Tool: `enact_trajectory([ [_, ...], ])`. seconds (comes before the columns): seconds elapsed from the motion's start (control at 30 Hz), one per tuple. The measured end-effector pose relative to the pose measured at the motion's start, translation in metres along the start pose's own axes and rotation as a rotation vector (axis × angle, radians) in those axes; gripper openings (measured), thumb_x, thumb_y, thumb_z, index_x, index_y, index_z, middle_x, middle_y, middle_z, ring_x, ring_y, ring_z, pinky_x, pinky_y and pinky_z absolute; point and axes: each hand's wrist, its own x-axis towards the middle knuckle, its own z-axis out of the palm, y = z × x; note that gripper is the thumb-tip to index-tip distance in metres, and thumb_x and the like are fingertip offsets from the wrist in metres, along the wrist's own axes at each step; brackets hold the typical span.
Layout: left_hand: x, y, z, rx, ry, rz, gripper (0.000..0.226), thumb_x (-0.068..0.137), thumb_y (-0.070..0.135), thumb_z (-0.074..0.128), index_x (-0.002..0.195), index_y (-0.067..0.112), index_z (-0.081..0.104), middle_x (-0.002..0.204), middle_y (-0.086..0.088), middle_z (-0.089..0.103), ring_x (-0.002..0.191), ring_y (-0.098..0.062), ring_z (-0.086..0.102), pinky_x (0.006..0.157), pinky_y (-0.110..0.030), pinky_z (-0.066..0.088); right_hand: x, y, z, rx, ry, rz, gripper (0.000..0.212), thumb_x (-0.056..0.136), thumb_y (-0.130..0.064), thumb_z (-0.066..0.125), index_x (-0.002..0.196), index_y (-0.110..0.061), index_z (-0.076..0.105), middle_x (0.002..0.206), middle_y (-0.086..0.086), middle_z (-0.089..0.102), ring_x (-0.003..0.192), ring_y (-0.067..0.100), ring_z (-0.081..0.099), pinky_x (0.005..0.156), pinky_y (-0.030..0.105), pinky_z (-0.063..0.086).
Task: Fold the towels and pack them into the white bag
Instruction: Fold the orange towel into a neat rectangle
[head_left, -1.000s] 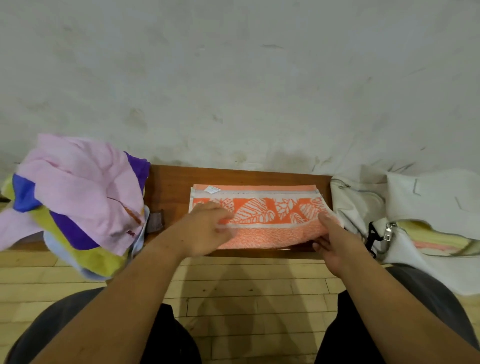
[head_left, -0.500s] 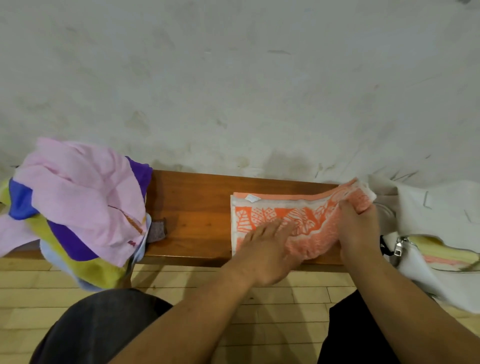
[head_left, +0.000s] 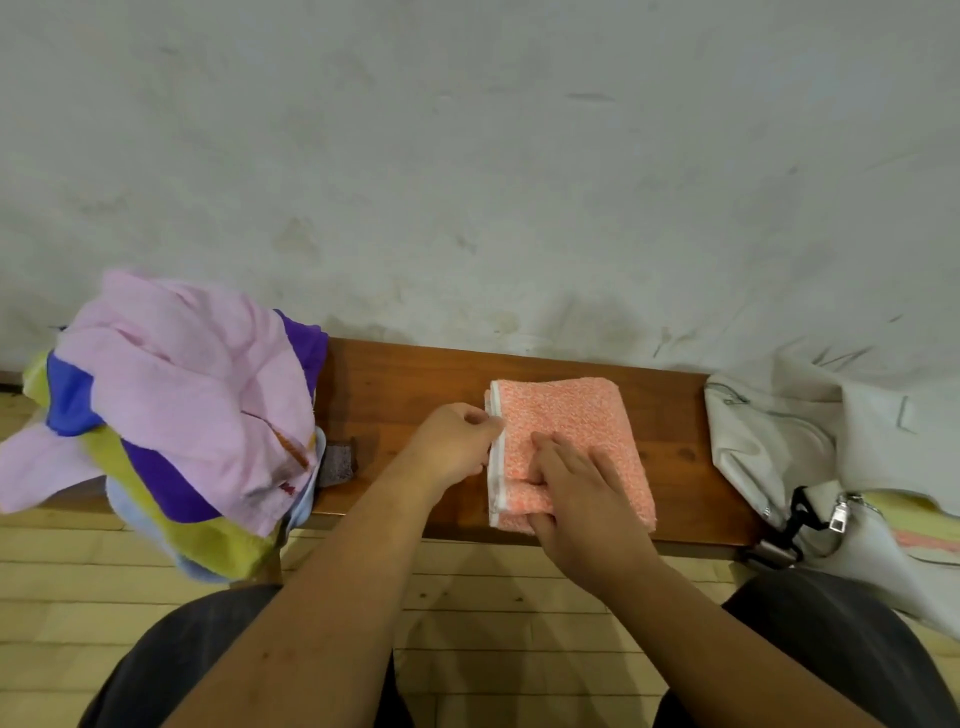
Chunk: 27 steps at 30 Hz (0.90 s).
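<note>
Both hands were on the folded orange towel (head_left: 576, 410), which lay on the wooden worktop (head_left: 405, 384) between a heap of unfolded towels (head_left: 176, 405) at the left and the white bag (head_left: 769, 447) at the right. The left hand (head_left: 457, 441) had a pinching grip on the towel's white-banded left edge. The right hand (head_left: 582, 499) lay flat on top, fingers straight, its grip seemingly slack; the thumb was hard to make out.

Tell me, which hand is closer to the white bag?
Right. The right hand lies on the orange towel, with bare bench between it and the white bag at the bench's right end. The left hand pinches the towel's left edge, farther from the bag.
</note>
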Motion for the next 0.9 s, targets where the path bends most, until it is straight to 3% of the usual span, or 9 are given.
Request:
enact_trajectory([
  [0.1, -0.001, 0.001, 0.003, 0.087, 0.045, 0.053, 0.036, 0.097, 0.034, 0.063, 0.13, 0.021, 0.057, 0.118, 0.005, 0.065, 0.101, -0.014, 0.066, 0.088, -0.035, 0.058, -0.001, 0.002, -0.003, 0.009, 0.001, -0.04, 0.042, 0.094, -0.046, 0.056, 0.133, -0.035, 0.044, 0.166, -0.012, 0.023, 0.156, 0.01, 0.006, 0.128, 0.042, -0.001],
  [0.17, -0.002, 0.002, 0.004, 0.13, 0.061, 0.084, 0.036, 0.095, 0.03, 0.067, 0.128, 0.022, 0.055, 0.117, 0.006, 0.064, 0.098, -0.011, 0.064, 0.075, -0.025, 0.055, -0.004, 0.004, -0.009, 0.013, -0.005, -0.062, 0.04, 0.091, -0.06, 0.052, 0.126, -0.041, 0.047, 0.166, -0.016, 0.02, 0.155, 0.007, 0.004, 0.128, 0.044, 0.0],
  [0.23, 0.0, 0.001, 0.005, 0.146, 0.054, 0.105, 0.037, 0.094, 0.026, 0.069, 0.128, 0.022, 0.054, 0.112, 0.008, 0.062, 0.09, -0.005, 0.061, 0.064, -0.018, 0.045, -0.006, 0.007, -0.018, 0.075, 0.095, -0.016, 0.039, 0.091, -0.067, 0.049, 0.122, -0.044, 0.05, 0.164, -0.021, 0.015, 0.154, 0.004, 0.005, 0.127, 0.044, 0.003],
  [0.33, 0.001, 0.0, 0.005, 0.179, 0.047, 0.103, 0.039, 0.095, 0.024, 0.068, 0.13, 0.021, 0.052, 0.117, 0.005, 0.062, 0.09, -0.006, 0.057, 0.06, -0.016, 0.039, -0.001, 0.016, -0.038, 0.388, 0.293, 0.341, 0.049, 0.092, -0.057, 0.061, 0.133, -0.034, 0.05, 0.156, -0.012, 0.033, 0.139, 0.01, 0.036, 0.112, 0.038, 0.034],
  [0.4, 0.003, -0.002, 0.005, 0.226, 0.042, 0.105, 0.043, 0.095, 0.025, 0.067, 0.134, 0.019, 0.051, 0.13, 0.001, 0.061, 0.099, -0.009, 0.056, 0.06, -0.016, 0.038, 0.008, 0.03, -0.042, 0.693, 0.24, 0.632, 0.065, 0.091, -0.052, 0.068, 0.144, -0.023, 0.044, 0.149, 0.0, 0.046, 0.124, 0.017, 0.049, 0.097, 0.036, 0.044],
  [0.5, 0.002, -0.004, 0.005, 0.294, 0.033, 0.103, 0.043, 0.095, 0.025, 0.067, 0.136, 0.018, 0.053, 0.134, 0.0, 0.061, 0.107, -0.013, 0.059, 0.062, -0.015, 0.038, 0.017, 0.052, -0.042, 1.118, 0.074, 0.891, 0.077, 0.081, -0.054, 0.078, 0.142, -0.015, 0.051, 0.136, 0.009, 0.06, 0.117, 0.034, 0.061, 0.095, 0.052, 0.054],
  [0.63, 0.0, -0.007, 0.006, 0.396, 0.073, 0.128, 0.031, 0.096, 0.027, 0.066, 0.126, 0.021, 0.061, 0.124, 0.002, 0.066, 0.091, -0.009, 0.057, 0.067, -0.02, 0.043, 0.013, 0.051, -0.049, 1.333, -0.054, 0.868, 0.05, 0.082, -0.034, 0.083, 0.12, -0.007, 0.062, 0.113, 0.014, 0.073, 0.1, 0.037, 0.071, 0.083, 0.053, 0.06],
  [0.77, -0.006, -0.01, 0.013, 0.444, 0.058, 0.156, 0.03, 0.095, 0.031, 0.067, 0.124, 0.023, 0.061, 0.121, 0.005, 0.066, 0.088, -0.006, 0.057, 0.065, -0.019, 0.043, 0.003, 0.047, -0.047, 1.402, -0.022, 0.744, 0.042, 0.088, -0.028, 0.077, 0.125, -0.013, 0.062, 0.113, 0.01, 0.074, 0.103, 0.035, 0.07, 0.093, 0.057, 0.054],
  [0.9, -0.02, -0.008, 0.023, 0.437, 0.038, 0.199, 0.04, 0.098, 0.034, 0.063, 0.136, 0.025, 0.055, 0.13, 0.007, 0.061, 0.101, -0.005, 0.054, 0.07, -0.013, 0.039, -0.023, 0.05, -0.056, 1.434, 0.054, 0.62, 0.034, 0.094, -0.025, 0.07, 0.127, -0.019, 0.063, 0.113, 0.006, 0.076, 0.104, 0.03, 0.072, 0.096, 0.054, 0.054],
])
